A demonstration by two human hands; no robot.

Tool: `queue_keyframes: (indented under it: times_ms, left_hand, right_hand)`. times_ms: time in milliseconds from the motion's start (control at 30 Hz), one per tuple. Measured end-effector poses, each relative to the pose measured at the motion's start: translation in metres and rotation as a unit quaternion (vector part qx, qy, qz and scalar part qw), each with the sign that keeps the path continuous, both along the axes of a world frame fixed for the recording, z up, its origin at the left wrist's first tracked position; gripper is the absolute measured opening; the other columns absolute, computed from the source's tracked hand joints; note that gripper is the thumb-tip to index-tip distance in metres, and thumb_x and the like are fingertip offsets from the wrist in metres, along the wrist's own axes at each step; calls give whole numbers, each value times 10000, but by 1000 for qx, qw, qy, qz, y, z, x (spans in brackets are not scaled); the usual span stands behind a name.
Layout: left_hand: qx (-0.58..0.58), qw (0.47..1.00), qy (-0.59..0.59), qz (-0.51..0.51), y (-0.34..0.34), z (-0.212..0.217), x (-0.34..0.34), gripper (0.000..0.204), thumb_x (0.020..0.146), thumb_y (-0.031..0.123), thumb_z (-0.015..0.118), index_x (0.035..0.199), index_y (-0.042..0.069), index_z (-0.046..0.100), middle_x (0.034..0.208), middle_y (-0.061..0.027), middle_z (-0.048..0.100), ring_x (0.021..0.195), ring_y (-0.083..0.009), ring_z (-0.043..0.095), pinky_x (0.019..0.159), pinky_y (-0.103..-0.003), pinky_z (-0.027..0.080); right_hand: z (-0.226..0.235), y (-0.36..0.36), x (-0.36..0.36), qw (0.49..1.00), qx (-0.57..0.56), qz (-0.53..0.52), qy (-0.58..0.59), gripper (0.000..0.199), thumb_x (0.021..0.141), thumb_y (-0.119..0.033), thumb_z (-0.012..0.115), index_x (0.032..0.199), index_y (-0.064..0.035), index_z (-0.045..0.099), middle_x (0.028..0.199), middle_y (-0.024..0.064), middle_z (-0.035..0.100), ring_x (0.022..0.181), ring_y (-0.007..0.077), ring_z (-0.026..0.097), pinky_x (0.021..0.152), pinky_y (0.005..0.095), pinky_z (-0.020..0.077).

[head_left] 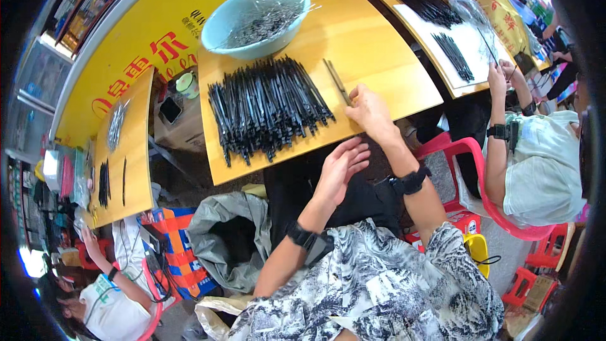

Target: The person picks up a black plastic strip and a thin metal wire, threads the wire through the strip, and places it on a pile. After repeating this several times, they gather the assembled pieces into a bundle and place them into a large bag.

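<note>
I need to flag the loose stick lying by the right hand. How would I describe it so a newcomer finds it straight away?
Start at the wooden table in front of the person, with the pale blue bowl at its far edge. Right of the big heap of black sticks lies a single stick, just beyond the right hand. It lies alone on bare wood, apart from the pile.

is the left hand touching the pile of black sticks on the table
Apart. The head view shows the left hand below the table edge, over the lap, with bare wood between it and the pile of black sticks.
</note>
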State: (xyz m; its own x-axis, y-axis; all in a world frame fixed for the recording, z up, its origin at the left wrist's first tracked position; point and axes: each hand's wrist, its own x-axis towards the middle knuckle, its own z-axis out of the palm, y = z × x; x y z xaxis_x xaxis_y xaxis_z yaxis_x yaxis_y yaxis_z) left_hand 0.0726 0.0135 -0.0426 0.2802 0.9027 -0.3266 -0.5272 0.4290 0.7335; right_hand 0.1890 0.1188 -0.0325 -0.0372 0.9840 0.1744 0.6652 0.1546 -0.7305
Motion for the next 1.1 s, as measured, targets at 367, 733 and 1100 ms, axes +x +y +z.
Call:
queue_keyframes:
  times_ms: [367,733,1100]
  left_hand:
    - [22,998,-24,54,14,7,16,309,894,99,458,1175,-23,422,1113,-129,539,1004,-204,561,840,-321,489]
    - [-69,991,-106,33,13,-8,10,265,907,184,492,1093,-2,521,1086,-107,575,978,-184,580,874,-328,484]
    - [-51,998,-24,-20,1,4,-9,182,903,178,516,989,21,546,888,-82,630,781,-136,620,705,-248,511]
  right_hand:
    - [9,-14,10,996,-50,-8,69,219,705,-188,657,779,14,611,700,186,616,659,280,616,622,357,484]
    - [15,-49,7,999,-50,-18,0,201,765,-208,635,762,-15,581,679,151,605,642,304,604,595,374,472]
    - [31,-64,10,988,-106,-24,107,287,777,-242,660,832,31,594,640,119,603,578,175,598,535,289,459]
